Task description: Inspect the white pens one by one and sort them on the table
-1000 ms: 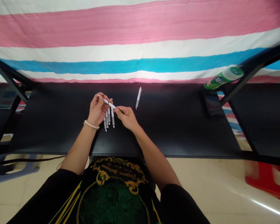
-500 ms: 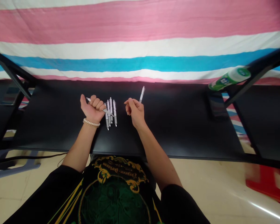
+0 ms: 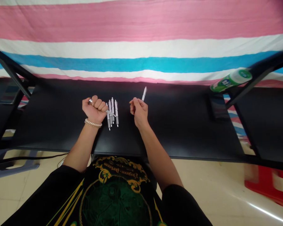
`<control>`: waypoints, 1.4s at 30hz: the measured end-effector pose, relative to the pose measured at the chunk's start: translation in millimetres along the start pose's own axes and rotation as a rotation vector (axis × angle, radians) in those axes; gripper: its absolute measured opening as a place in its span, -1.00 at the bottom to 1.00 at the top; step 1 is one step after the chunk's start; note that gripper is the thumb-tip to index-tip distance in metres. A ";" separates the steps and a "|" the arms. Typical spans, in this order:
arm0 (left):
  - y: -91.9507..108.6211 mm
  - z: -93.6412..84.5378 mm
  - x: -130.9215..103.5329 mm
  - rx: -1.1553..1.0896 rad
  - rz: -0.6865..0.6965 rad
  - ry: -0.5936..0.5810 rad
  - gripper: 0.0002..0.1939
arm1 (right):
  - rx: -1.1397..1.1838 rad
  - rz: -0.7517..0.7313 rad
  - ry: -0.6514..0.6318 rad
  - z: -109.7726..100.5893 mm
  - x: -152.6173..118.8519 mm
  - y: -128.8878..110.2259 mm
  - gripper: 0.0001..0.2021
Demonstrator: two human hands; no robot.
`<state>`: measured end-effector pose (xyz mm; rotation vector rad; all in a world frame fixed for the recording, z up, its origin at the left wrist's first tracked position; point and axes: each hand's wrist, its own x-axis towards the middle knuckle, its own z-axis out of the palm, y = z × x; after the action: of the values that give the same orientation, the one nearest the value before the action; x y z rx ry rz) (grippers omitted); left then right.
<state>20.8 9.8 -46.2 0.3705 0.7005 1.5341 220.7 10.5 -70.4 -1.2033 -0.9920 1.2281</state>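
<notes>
White-grey pen (image 3: 111,113) is gripped in the clenched left hand (image 3: 95,109), tip jutting over four pens (image 3: 113,108) laid side by side, roughly midway between tabletop (image 3: 191,128) near and far edges. Fingers of right hand (image 3: 140,113) are curled; whether anything is grasped cannot be told. Toward far edge, lone pen (image 3: 144,93) is partly covered by it.

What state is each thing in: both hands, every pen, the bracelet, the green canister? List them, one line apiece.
Left hand: closed around a pen
Held pen: gripped, an end showing on either side
Right hand: fingers curled; whether it grips anything is hidden
Four pens: lying side by side, tips toward the person
Lone pen: partly hidden behind the right hand
Bracelet: worn, left wrist
Canister: lid on
</notes>
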 end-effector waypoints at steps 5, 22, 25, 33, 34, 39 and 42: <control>0.5 -1.1 1.0 -0.033 0.024 -0.014 -0.39 | -0.056 -0.037 -0.069 -0.4 -0.8 0.2 -0.58; -23.3 25.6 -7.9 0.058 -0.150 -0.208 -0.35 | -0.783 -0.573 -0.481 4.5 -28.2 2.5 -0.74; -20.8 22.6 -3.8 0.072 -0.041 -0.169 -0.38 | -0.914 -0.503 -0.245 -3.7 -21.1 2.2 -0.74; -14.1 -2.8 10.5 0.143 0.167 0.044 -0.60 | -1.276 -0.380 0.059 -26.2 -2.8 4.7 -0.70; -14.8 -4.8 12.0 0.161 0.188 0.070 -0.63 | -1.294 -0.384 0.058 -28.2 -2.0 4.2 -0.70; -18.5 -8.8 18.0 0.222 0.309 0.240 -0.74 | -1.289 -0.399 0.095 -29.4 -3.4 -4.5 -0.71; -19.2 -11.4 21.3 0.275 0.346 0.283 -0.78 | -1.164 -0.384 0.098 -20.5 -13.5 -11.6 -0.73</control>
<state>26.4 27.7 -70.7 0.5051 1.1208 1.8432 241.0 -4.8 -60.7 -1.7716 -1.8509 0.1954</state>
